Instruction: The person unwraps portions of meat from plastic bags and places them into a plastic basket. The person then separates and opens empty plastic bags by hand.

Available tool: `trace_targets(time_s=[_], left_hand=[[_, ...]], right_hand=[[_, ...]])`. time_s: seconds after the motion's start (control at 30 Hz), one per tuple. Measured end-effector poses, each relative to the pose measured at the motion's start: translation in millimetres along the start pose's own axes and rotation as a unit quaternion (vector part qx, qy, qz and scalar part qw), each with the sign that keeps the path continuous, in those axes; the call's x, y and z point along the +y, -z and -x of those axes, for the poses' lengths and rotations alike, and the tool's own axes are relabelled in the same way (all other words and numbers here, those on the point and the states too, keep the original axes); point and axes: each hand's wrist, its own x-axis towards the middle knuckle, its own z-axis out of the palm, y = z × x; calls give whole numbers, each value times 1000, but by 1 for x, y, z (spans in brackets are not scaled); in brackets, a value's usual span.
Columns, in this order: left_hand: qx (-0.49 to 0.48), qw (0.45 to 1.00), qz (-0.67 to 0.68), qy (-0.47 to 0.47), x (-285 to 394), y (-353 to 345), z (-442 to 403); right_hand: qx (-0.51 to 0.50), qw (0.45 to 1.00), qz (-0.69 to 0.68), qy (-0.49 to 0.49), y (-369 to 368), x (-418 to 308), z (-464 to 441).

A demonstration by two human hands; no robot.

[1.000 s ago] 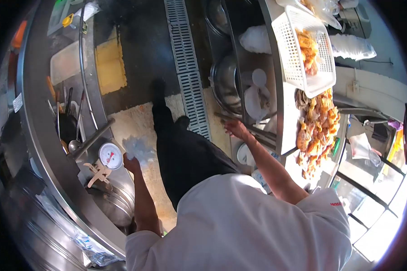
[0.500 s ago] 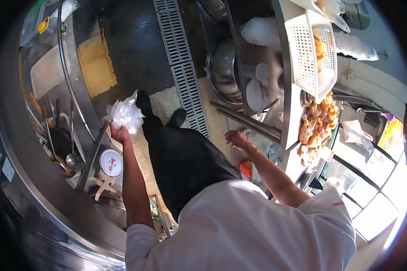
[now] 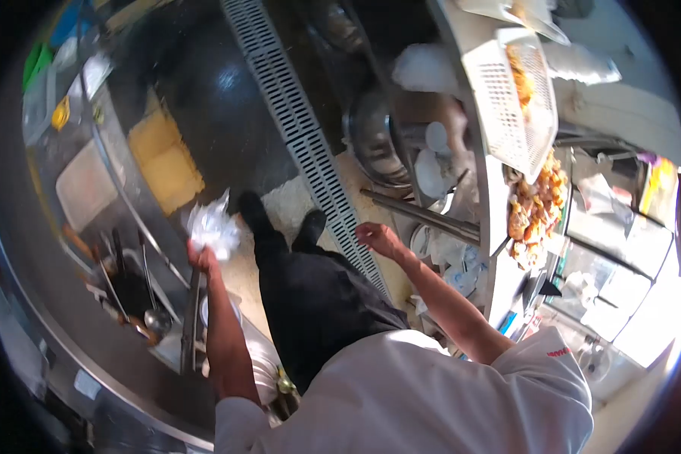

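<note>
My left hand [image 3: 202, 258] is closed around the gathered end of a crumpled white plastic bag [image 3: 213, 228]. The bag hangs out over the floor beside the left-hand counter, and its contents cannot be made out. Out in front of my body, my right hand [image 3: 380, 239] is loosely bent with nothing visible in it. It hovers in the air left of a metal shelf rail [image 3: 420, 214], apart from it. Ladles [image 3: 157, 321] and other long-handled utensils stand in a container on the counter near my left forearm.
A white perforated basket [image 3: 499, 113] with orange-brown food sits on the right-hand counter, beside a pile of food pieces [image 3: 539, 212]. Metal bowls [image 3: 378, 140] stand on the shelf below. A slotted drain grate [image 3: 280, 91] crosses the floor. A whitish tray [image 3: 91, 185] lies at left.
The view has shifted and turned with my body. My right hand has moved left, away from the shelf. The bag stays in my left hand, and the dial scale is now mostly hidden behind my arm.
</note>
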Motion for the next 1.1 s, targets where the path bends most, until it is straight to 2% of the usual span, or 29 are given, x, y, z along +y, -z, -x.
trace_targets(time_s=[0.03, 0.07, 0.17, 0.23, 0.27, 0.33, 0.37, 0.5, 0.57, 0.67, 0.73, 0.8, 0.83, 0.87, 0.9, 0.93, 0.97, 1.0, 1.03, 1.1], left_hand=[[15, 992, -79, -101, -9, 6, -1], [-80, 993, 40, 74, 0, 17, -2], [-51, 997, -45, 22, 9, 32, -3], [-44, 989, -136, -45, 17, 45, -8], [-37, 980, -173, -94, 26, 48, -18], [-92, 988, -121, 40, 52, 55, -11], [-102, 986, -119, 60, 68, 58, -14], [-140, 985, -92, 42, 135, 59, -12], [-160, 984, -78, 20, 166, 56, -10], [-189, 980, -61, -18, 213, 54, -3], [-214, 975, -48, -37, 241, 49, 8], [-244, 965, -57, -74, 267, 43, 13], [-211, 966, -61, -134, 264, 34, 15], [-222, 968, -82, -88, 287, 38, 27], [-207, 967, -77, -127, 294, 27, 33], [-211, 962, -51, -164, 302, 20, 39], [-212, 961, 1, -177, 317, 14, 51], [-217, 959, -26, -178, 336, 21, 63], [-227, 959, -15, -168, 359, 22, 80], [-248, 947, -15, -206, 384, 20, 94]], right_hand=[[4, 1000, -21, -11, -2, 19, -4], [38, 997, 30, 57, -3, 34, 0], [62, 997, -16, 35, -1, 42, 22], [35, 999, -8, -37, -2, 57, 28], [56, 997, -24, -39, 1, 60, 36], [76, 996, -38, -2, 0, 63, 53], [73, 996, -54, -14, 2, 65, 57], [136, 985, -103, 21, 9, 79, 74], [185, 977, -81, 65, 10, 91, 91], [238, 957, -159, 52, 2, 130, 117], [223, 946, -235, -11, -4, 158, 148], [257, 927, -266, -60, -27, 208, 167], [259, 949, -156, -88, -34, 234, 176], [244, 946, -175, -119, -39, 247, 198], [283, 933, -195, -105, -65, 286, 198], [297, 908, -267, -131, -92, 323, 198], [245, 899, -314, -181, -99, 334, 220], [246, 916, -275, -158, -133, 375, 221], [191, 868, -387, -245, -141, 384, 236], [176, 844, -425, -275, -162, 399, 253]])
